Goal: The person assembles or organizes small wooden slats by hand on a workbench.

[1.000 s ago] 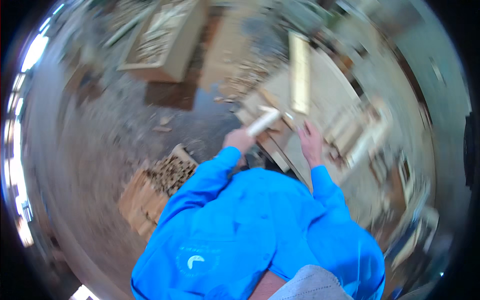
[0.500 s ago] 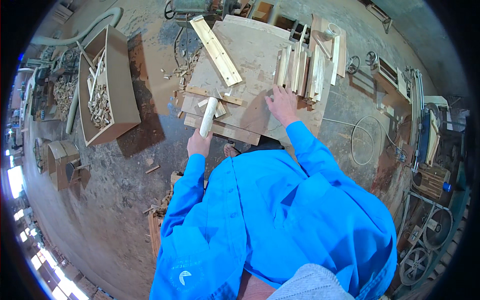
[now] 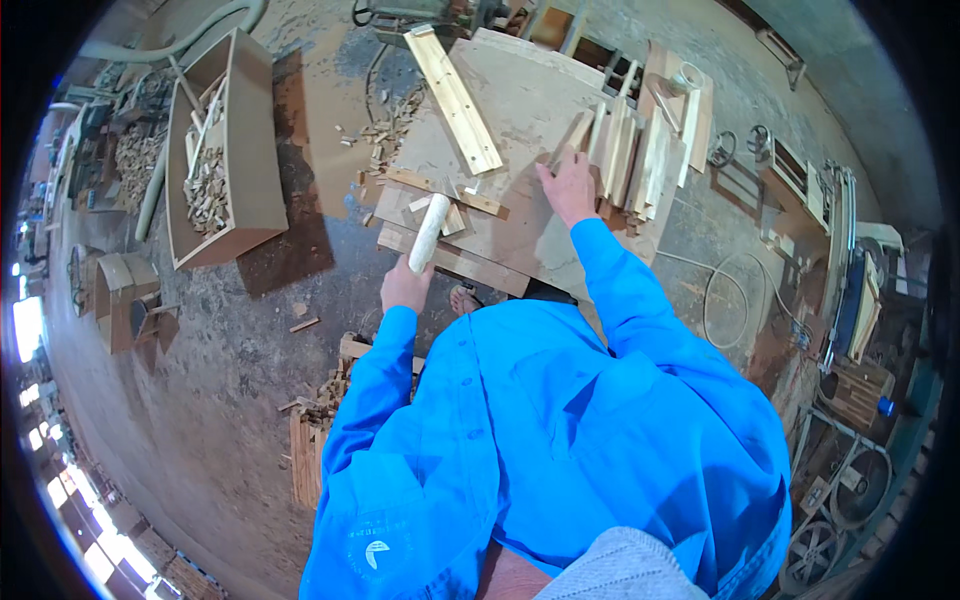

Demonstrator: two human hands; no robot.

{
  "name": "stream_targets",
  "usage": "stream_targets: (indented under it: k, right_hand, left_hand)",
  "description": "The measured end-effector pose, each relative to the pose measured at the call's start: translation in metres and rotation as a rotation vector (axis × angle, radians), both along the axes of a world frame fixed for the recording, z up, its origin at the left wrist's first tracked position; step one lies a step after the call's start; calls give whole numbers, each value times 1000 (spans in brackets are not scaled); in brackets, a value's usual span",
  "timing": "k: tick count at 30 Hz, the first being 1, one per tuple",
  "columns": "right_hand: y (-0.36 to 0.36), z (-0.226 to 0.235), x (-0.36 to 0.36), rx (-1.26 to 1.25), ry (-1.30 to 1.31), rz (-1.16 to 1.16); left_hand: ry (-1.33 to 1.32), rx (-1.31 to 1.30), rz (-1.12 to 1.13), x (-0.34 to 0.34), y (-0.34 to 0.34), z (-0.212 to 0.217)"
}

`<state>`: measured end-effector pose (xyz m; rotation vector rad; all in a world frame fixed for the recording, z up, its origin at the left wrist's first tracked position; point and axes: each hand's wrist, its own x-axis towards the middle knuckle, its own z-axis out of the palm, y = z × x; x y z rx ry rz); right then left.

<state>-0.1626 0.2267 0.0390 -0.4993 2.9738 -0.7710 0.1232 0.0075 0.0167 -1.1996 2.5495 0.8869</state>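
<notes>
- Wooden strips (image 3: 624,150) are lying along the right side of the table (image 3: 515,105) — the right hand (image 3: 571,190) is apparently pinching one strip (image 3: 578,131).
- Left hand (image 3: 405,288) is gripping a pale rod (image 3: 430,230).
- Neighbours are risking a spill — a careless tug could drag them.

Your left forearm (image 3: 378,385), bent at the elbow, points up toward half past twelve, and your left hand (image 3: 406,286) is curled in a grip. Your right forearm (image 3: 628,285) slants toward eleven o'clock, reaching farther out. Your right hand (image 3: 568,190) shows its back, its thumb (image 3: 544,174) angled toward ten o'clock; its fingertips are hard to make out.
</notes>
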Motion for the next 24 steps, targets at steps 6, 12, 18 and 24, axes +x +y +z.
stream_targets:
  k: [6,12,18,24]
  right_hand:
    - [-30,-21,-14,-72,92,48]
    - [-84,-33,-67,-157,117,119]
    - [-143,-38,-100,-120,-2,210]
    - [-174,-45,-110,-216,83,229]
  left_hand:
    - [-10,-3,18,3,1,2]
    - [-9,21,3,1,0,2]
    - [-65,-5,-11,0,-2,-3]
    - [-27,-13,-44,-3,-3,-5]
